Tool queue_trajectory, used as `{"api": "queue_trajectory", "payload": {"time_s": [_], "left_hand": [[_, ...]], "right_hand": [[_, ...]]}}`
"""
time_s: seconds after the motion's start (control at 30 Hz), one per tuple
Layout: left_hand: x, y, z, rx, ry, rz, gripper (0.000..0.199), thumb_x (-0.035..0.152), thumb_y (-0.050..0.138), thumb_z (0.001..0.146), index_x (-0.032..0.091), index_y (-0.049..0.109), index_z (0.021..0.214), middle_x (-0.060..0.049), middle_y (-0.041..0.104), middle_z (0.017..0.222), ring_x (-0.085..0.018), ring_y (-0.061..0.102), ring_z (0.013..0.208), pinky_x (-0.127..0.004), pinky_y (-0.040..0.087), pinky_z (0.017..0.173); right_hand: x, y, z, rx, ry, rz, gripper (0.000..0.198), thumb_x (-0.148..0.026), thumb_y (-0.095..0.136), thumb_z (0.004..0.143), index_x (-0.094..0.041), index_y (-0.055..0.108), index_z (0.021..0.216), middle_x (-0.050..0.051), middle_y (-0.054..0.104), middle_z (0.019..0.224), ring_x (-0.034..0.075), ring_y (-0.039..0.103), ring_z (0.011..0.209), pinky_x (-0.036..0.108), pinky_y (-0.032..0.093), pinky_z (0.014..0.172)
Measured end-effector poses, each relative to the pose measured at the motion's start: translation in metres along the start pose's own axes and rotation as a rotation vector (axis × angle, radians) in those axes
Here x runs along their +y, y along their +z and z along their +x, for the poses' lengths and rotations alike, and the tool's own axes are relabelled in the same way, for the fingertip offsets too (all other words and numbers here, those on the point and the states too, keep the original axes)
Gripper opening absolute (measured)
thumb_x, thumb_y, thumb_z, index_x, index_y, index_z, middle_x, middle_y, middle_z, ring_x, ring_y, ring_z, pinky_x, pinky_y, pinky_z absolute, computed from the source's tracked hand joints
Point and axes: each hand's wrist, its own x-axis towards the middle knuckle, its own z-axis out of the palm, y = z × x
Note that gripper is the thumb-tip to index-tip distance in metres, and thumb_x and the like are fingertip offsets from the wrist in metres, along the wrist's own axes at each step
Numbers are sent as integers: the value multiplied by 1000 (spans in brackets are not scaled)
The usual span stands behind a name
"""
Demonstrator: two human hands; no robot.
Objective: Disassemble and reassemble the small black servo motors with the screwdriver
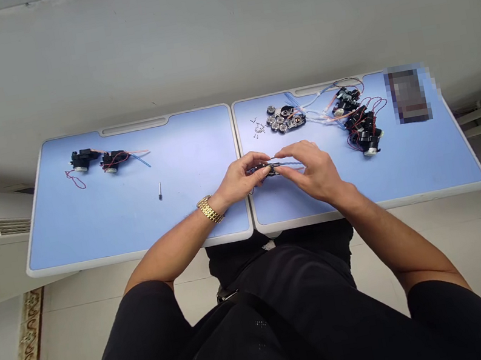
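Over the front of the right table half, my left hand (242, 178) grips a small black pump-like assembly (272, 170) with a blue tube and an orange tube trailing to the right. My right hand (310, 169) is at the assembly's right side, thumb and fingertips closed around its edge. Fingers cover much of the assembly, so its details are hidden. Behind the hands lie several small screws (258, 128) beside a cluster of black parts with shiny round faces (281, 119).
Two black assemblies with wires (84, 159) lie on the left table half, and a small screwdriver (160, 191) is nearer. More black assemblies with red wires (361, 126) are piled at right, by a blurred dark rectangular object (409, 95). A seam divides the blue tabletop (189, 151).
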Motion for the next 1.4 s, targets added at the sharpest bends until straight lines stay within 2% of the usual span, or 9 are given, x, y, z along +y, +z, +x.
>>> {"api": "queue_trajectory", "payload": {"time_s": [0.1,0.27,0.4,0.5,0.7,0.87,1.0,1.23,1.4], "left_hand": [[2,-1,-1,-22,-5,25,45,55,83,98,17,76,121,-6,76,100,-10,68,69,-22,54,61],[3,-3,-2,-97,28,41,52,57,83,97,18,76,130,-9,79,109,-13,72,79,-25,57,70],[3,-4,-2,-98,158,139,47,42,90,92,22,77,133,-12,78,127,-18,72,101,-29,58,80],[1,-4,-2,-84,253,253,40,37,86,95,25,78,132,-11,78,126,-19,71,103,-30,58,80],[-5,-4,-2,-91,410,376,39,35,81,101,27,76,139,-11,78,125,-23,72,109,-42,60,98],[-8,-1,-4,-64,439,420,39,34,77,103,26,74,141,-11,78,125,-24,72,110,-43,60,99],[-9,0,-5,-61,386,437,39,28,76,102,26,74,141,-11,78,128,-24,72,111,-42,60,99],[-9,-1,-4,-102,385,475,38,28,78,101,23,75,138,-10,79,119,-24,73,106,-41,60,99],[-10,0,-5,-88,383,507,37,28,77,102,24,74,139,-11,80,124,-25,74,110,-43,61,101]], "right_hand": [[-2,5,-6,41,-155,-160,23,-44,73,108,-26,81,119,11,85,114,28,74,103,44,52,91],[-1,6,-10,76,-178,-180,21,-41,73,108,-27,83,121,10,86,113,27,77,101,44,55,91],[-3,0,-11,98,-188,-173,20,-39,74,107,-28,83,121,9,87,115,27,80,101,44,58,91],[-6,-2,-12,132,-250,-157,18,-33,74,108,-28,82,123,8,88,116,26,81,103,43,58,93],[-10,0,-16,134,-242,-238,11,-29,72,108,-29,82,114,6,87,110,28,79,109,47,52,96],[-16,1,-16,135,-278,-346,8,-23,70,109,-26,78,107,7,84,102,28,73,104,47,49,94],[-17,1,-15,66,-301,-413,13,-22,67,110,-25,75,100,6,80,94,27,67,96,46,49,93],[-15,-7,-11,7,-384,-487,20,-24,65,112,-24,71,93,7,77,89,27,62,92,44,46,86],[-13,-5,-17,-40,-338,-521,26,-31,62,114,-23,73,92,6,69,74,26,56,79,43,40,76]]}}
